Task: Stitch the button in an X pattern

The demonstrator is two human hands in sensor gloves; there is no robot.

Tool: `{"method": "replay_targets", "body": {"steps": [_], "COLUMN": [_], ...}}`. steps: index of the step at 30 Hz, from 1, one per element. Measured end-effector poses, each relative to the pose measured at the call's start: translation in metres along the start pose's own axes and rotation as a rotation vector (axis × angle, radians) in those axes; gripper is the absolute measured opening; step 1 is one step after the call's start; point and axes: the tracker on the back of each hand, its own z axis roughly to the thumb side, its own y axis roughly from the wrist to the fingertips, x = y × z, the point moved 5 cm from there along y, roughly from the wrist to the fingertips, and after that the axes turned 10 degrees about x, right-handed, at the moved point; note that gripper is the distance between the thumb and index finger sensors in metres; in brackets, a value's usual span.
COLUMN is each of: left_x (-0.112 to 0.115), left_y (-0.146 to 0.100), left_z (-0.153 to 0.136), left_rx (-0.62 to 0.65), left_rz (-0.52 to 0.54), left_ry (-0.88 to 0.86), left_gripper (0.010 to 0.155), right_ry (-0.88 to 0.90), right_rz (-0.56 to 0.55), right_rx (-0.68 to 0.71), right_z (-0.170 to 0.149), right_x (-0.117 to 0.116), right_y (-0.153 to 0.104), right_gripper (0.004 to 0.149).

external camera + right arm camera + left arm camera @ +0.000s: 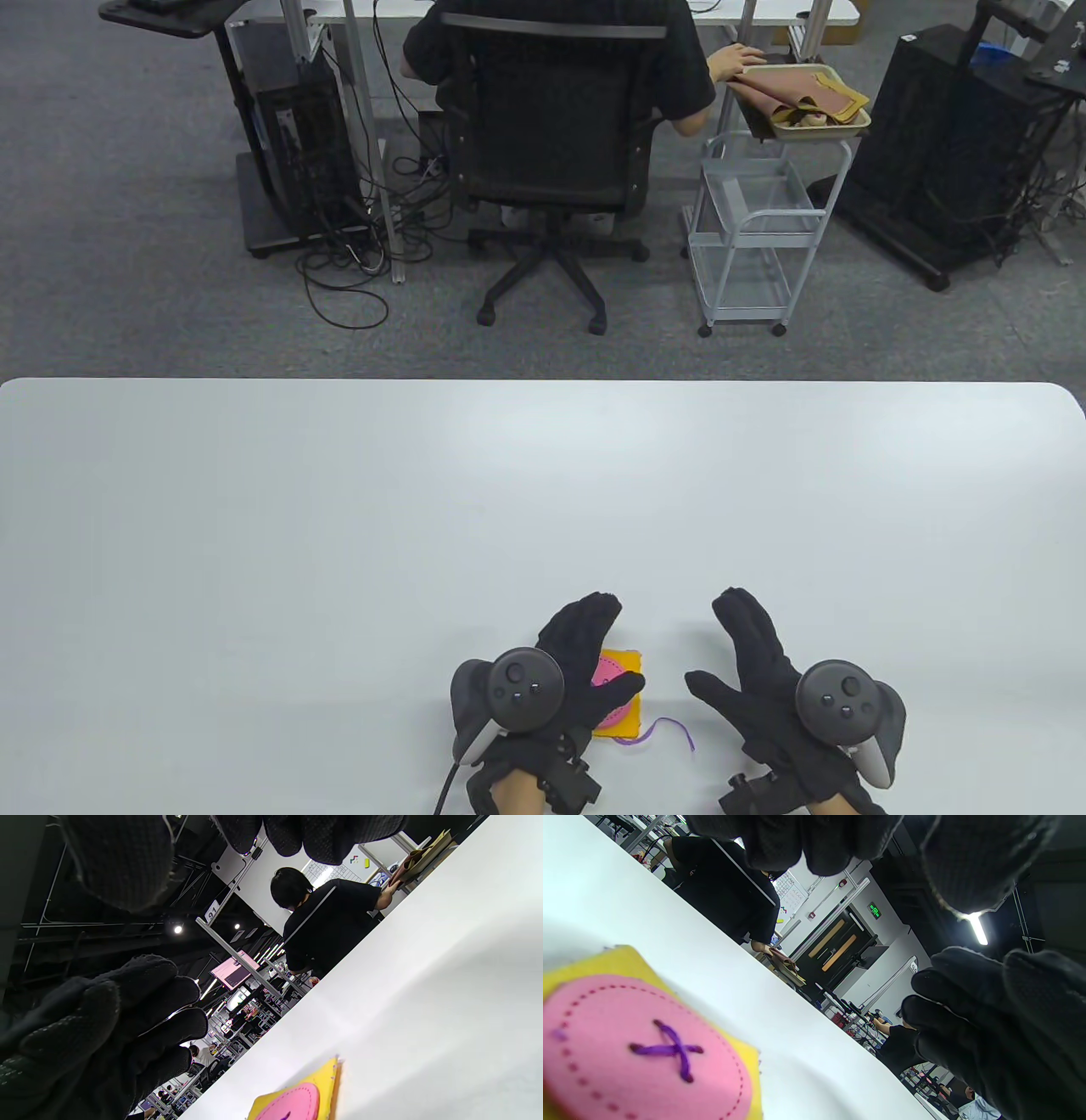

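Purple X stitch (668,1049) complete on the pink button (640,1056) over yellow felt (626,660) at the tabletop's (339,509) near edge; your left hand (585,658) hovers open above it, your right hand (755,671) open beside, thread tail (670,728) still loose.

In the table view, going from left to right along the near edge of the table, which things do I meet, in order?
left hand → yellow felt square with the pink button → purple thread → right hand
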Motion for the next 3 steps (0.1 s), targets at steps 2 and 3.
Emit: {"method": "replay_targets", "body": {"steps": [2, 3], "left_x": [-0.0001, 0.0], "left_y": [-0.0001, 0.0], "left_z": [0.0001, 0.0], "left_rx": [0.001, 0.001], "left_rz": [0.002, 0.003], "left_ry": [0.0, -0.001], "left_gripper": [0.081, 0.081], "right_ry": [-0.005, -0.007], "right_rz": [0.0, 0.0], "right_rx": [0.001, 0.002], "right_z": [0.0002, 0.0002], "right_x": [-0.0002, -0.0002], "right_y": [-0.0001, -0.0002], "right_gripper": [0.083, 0.083]}}
